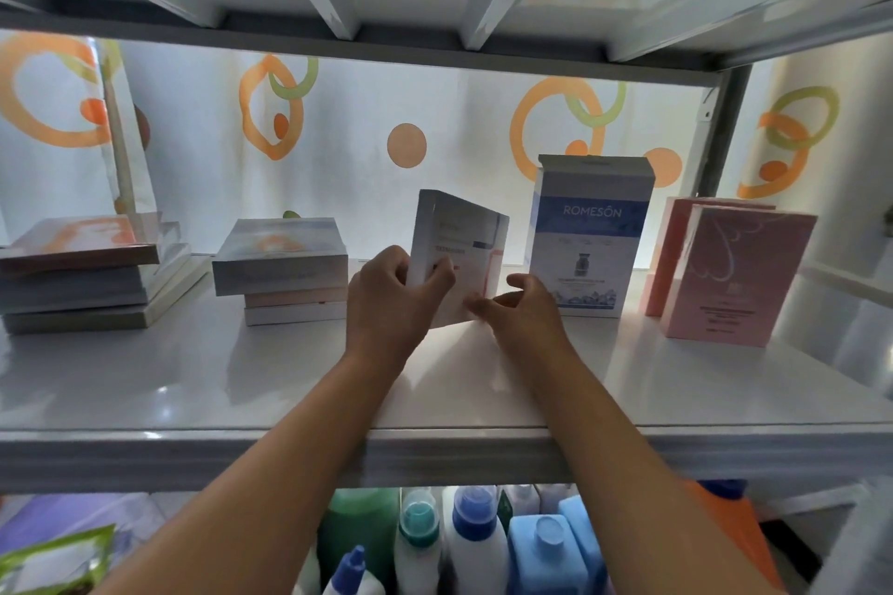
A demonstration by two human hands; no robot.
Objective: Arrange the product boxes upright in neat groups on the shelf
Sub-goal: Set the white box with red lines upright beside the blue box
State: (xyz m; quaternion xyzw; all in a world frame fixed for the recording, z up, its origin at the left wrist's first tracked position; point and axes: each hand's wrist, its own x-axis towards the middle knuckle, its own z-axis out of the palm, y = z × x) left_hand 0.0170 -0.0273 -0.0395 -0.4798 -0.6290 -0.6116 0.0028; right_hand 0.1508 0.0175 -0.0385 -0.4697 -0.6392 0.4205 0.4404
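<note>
1. White shelf (193, 382), glossy, seen from the front edge; patterned curtain (386, 111) with orange and green rings hangs behind it.
2. White-and-pink box (464, 246) stands near the centre of the shelf, tilted, top leaning toward 11 o'clock, its lower edge on or just above the shelf surface; cannot tell which.
3. Left hand (386, 300) grasps the box's left edge, thumb across the front face, fingers wrapped behind.
4. Right hand (524, 309) sits at the box's lower right corner, fingers curled loosely, fingertips (476, 304) touching the bottom edge; a light pinch rather than a full grip.
5. At 3 o'clock of the held box, just beside it: blue-and-white ROMESON box (592, 237), upright, facing front.
6. Further toward 3 o'clock, apart from the blue one: two pink boxes (734, 271), upright, one behind the other and touching, front one angled slightly.
7. At 9 o'clock of the held box: middle stack (282, 268) of three boxes lying flat, largest on top.
8. Far 9 o'clock: left stack (82, 275) of flat boxes, top one reflecting orange print; count unclear.
9. Below the shelf, at 6 o'clock: detergent bottles (473, 541), white, green and blue with coloured caps, packed close together.
</note>
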